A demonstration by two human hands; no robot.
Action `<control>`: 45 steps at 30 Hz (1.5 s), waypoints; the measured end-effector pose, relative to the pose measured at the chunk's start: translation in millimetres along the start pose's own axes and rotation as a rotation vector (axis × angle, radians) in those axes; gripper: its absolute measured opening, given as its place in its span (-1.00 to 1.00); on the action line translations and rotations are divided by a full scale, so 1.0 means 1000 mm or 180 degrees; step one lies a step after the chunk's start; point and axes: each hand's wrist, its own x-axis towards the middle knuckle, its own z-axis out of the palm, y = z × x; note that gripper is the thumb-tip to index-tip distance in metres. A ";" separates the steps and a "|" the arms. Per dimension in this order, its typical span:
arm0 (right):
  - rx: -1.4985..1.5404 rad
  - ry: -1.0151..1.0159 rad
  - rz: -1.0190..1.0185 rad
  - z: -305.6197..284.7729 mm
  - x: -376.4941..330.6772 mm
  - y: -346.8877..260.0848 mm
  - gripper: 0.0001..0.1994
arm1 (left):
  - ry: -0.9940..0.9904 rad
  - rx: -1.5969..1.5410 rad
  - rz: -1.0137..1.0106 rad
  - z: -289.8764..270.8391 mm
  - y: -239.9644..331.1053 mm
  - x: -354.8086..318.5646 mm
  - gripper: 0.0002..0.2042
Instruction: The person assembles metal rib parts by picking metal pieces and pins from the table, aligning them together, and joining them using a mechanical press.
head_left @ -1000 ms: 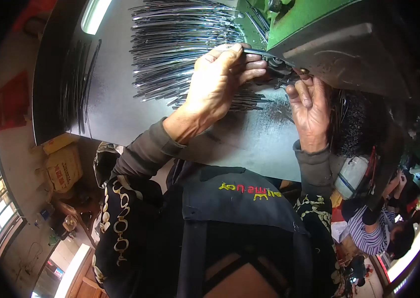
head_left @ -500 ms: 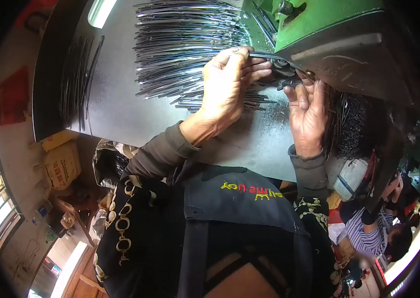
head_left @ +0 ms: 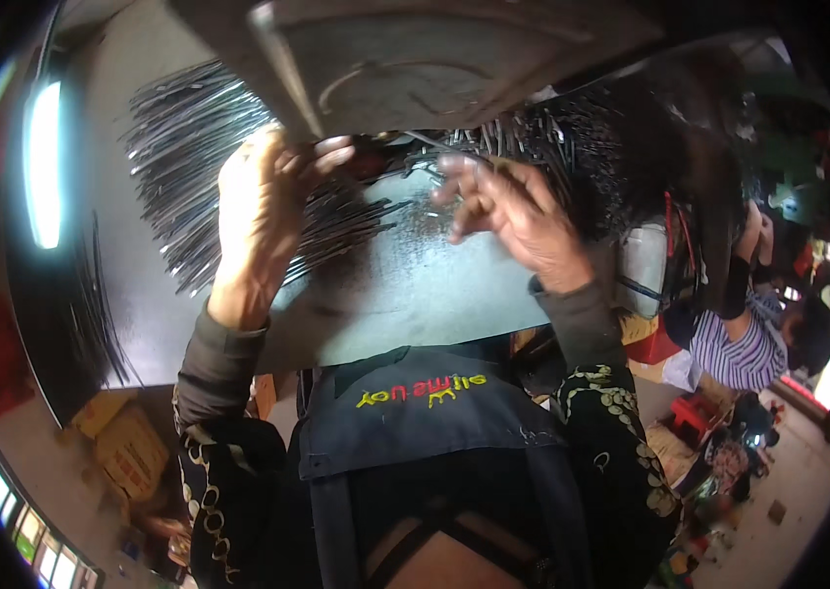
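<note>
A: Thin dark metal rods (head_left: 189,187), long and straight, lie fanned in a loose heap on the left half of the flat grey steel worktable (head_left: 415,294). Where are the hands?

B: The left hand (head_left: 258,211) rests on the near edge of the heap, fingers curled over a few rods, their tips at the lower lip of the grey metal machine housing (head_left: 434,49) that overhangs the table. It appears to grip rods there; the exact hold is partly hidden by the housing.

A: And the right hand (head_left: 513,211)?

B: It hangs above the table just to the right of the left hand, fingers bent and spread, blurred. Whether it holds anything cannot be told.

A: What lies behind it?

B: A second mass of short dark rods (head_left: 572,147), piled under the housing at the table's far right.

A: Other items?

B: A further bundle of long dark rods (head_left: 91,304) hangs over the table's left edge, well apart from the hands. A bright tube lamp (head_left: 42,162) shows at far left. The dark apron with yellow and red lettering (head_left: 425,412) fills the lower centre. At right, below table level, sits another person in a striped shirt (head_left: 739,348), beside a white plastic canister (head_left: 645,265).
</note>
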 end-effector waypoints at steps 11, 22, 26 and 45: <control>-0.5907 0.2198 -0.2176 -0.092 0.004 -0.060 -0.88 | -0.0535 0.0393 -0.1118 0.027 -0.025 -0.031 -0.78; -0.5097 0.1523 -0.3397 -0.065 0.015 -0.055 -0.82 | -0.0186 -0.0617 -0.1039 0.000 -0.011 -0.030 -0.89; -0.5290 0.0966 -0.3596 -0.024 0.020 -0.046 -0.76 | -0.0186 -0.1308 -0.0963 0.004 -0.012 -0.022 -0.87; -0.4480 0.0930 -0.2491 0.042 0.009 -0.011 -0.81 | 0.0024 -0.1178 -0.0694 0.011 -0.011 -0.028 -0.86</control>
